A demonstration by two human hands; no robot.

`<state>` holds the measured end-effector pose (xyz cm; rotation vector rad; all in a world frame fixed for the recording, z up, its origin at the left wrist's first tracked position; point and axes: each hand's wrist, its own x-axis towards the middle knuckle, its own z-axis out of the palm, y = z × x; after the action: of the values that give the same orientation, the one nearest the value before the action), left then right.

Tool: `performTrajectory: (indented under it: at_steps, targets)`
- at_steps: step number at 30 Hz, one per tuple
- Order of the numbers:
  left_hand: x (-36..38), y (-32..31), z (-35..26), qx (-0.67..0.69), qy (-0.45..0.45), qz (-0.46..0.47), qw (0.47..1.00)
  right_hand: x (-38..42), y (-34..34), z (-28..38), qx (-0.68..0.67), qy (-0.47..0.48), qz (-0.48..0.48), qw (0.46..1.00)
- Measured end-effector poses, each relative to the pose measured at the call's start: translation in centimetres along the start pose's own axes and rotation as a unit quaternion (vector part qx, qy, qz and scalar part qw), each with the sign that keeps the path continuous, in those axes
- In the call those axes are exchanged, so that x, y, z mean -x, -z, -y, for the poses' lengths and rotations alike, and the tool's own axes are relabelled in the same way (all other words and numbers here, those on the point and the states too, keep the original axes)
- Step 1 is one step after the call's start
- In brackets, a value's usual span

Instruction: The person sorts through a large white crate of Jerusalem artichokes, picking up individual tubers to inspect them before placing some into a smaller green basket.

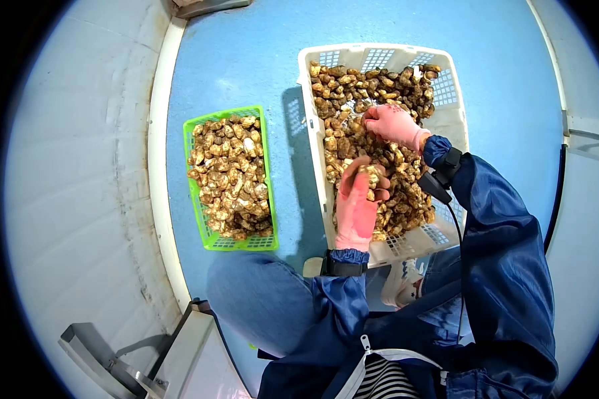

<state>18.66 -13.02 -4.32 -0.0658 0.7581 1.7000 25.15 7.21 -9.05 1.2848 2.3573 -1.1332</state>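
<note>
A white plastic crate [454, 120] holds a heap of knobby brown-and-cream pieces [406, 179], like small mushrooms or tubers. Over its near left part is my left hand [358, 206] in a pink glove, palm turned up, with its fingers curled round a few light knobby pieces [373, 175]. My right hand [394, 124], also gloved in pink, reaches in from the right to the middle of the heap. Its thumb and fingertips are pinched together low over the pieces, and what lies between them is hidden.
To the left, a smaller green basket [271, 199] is filled with similar pieces. Both containers stand on a blue floor [239, 60]. A pale wall [80, 146] runs along the left side. A black cable [460, 266] hangs from my right wrist, and my knees are close to the crate.
</note>
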Motion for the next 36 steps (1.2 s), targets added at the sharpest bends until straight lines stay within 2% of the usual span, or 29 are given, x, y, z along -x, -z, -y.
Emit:
performTrajectory:
  at_steps: [1,3,4,7,8,9,14,16,17,18,21,24,27,28,29,30,31,32,34,35,36]
  targets:
    - [0.1,0.0,0.0,0.06,0.037,-0.009,0.997,-0.2,-0.4,-0.4,0.0,-0.002,-0.001,1.0]
    - [0.2,0.0,0.0,0.033,0.043,-0.015,0.998,-0.6,-1.3,-0.6,0.169,0.059,-0.037,0.983]
    - [0.3,-0.1,-0.1,0.006,0.049,-0.021,0.999,-0.7,-1.7,-0.5,0.171,0.038,-0.015,0.984]
    - [0.4,0.5,0.1,0.002,0.036,-0.046,0.998,-0.2,-2.5,0.4,0.139,0.054,-0.037,0.988]
    - [0.4,0.8,0.2,-0.005,0.031,-0.052,0.998,0.1,-2.7,0.8,0.19,0.031,-0.041,0.98]
    - [0.5,0.6,0.0,0.02,0.032,-0.044,0.998,0.2,-2.8,0.8,0.241,0.006,-0.044,0.97]
    - [0.4,1.2,0.3,0.034,0.018,-0.013,0.999,-0.5,-3.2,0.6,0.214,-0.01,-0.042,0.976]
    - [0.5,0.2,0.1,0.118,0.029,-0.115,0.986,-0.3,-3.1,0.8,0.21,-0.001,-0.032,0.977]
    - [0.6,0.7,0.5,0.108,0.017,-0.077,0.991,-0.2,-2.9,0.8,0.218,0.013,-0.014,0.976]
    - [0.7,0.6,0.5,0.108,0.018,-0.075,0.991,-0.1,-2.8,0.7,0.227,0.026,0.003,0.974]
    - [0.7,0.6,0.3,0.203,0.01,0.081,0.976,-0.1,-3.6,0.6,0.248,0.035,-0.02,0.968]
    - [1.1,0.4,0.1,0.188,0.025,0.037,0.981,-0.1,-3.3,0.7,0.256,0.045,-0.027,0.965]
    - [0.7,0.9,0.3,0.16,0.021,0.038,0.986,-0.2,-2.1,0.5,0.075,0.032,-0.04,0.996]
    - [0.6,1.0,0.4,0.153,0.02,0.03,0.988,-0.2,-1.4,0.1,-0.112,-0.008,0.014,0.994]
    - [0.6,0.6,0.2,0.16,0.023,0.001,0.987,0.1,-1.0,-0.4,-0.278,-0.023,0.053,0.959]
    - [0.5,0.7,0.3,0.161,0.023,0.003,0.987,0.5,-0.5,-0.4,-0.435,-0.037,0.09,0.895]
    - [0.3,0.7,0.4,0.171,0.005,0.002,0.985,1.1,-0.1,-0.4,-0.506,-0.024,0.095,0.857]
    - [0.1,0.8,0.5,0.181,-0.012,0.001,0.983,1.6,0.3,-0.5,-0.563,-0.024,0.117,0.818]
    - [0.3,-0.1,-0.1,0.181,-0.007,-0.024,0.983,1.6,0.8,-0.7,-0.629,0.038,0.206,0.748]
    - [0.3,-0.1,-0.3,0.175,0.005,-0.013,0.985,1.8,0.9,-0.8,-0.629,0.038,0.205,0.749]
    - [0.3,-0.3,-0.5,0.168,0.016,-0.003,0.986,2.8,1.5,0.4,-0.656,0.009,0.199,0.728]
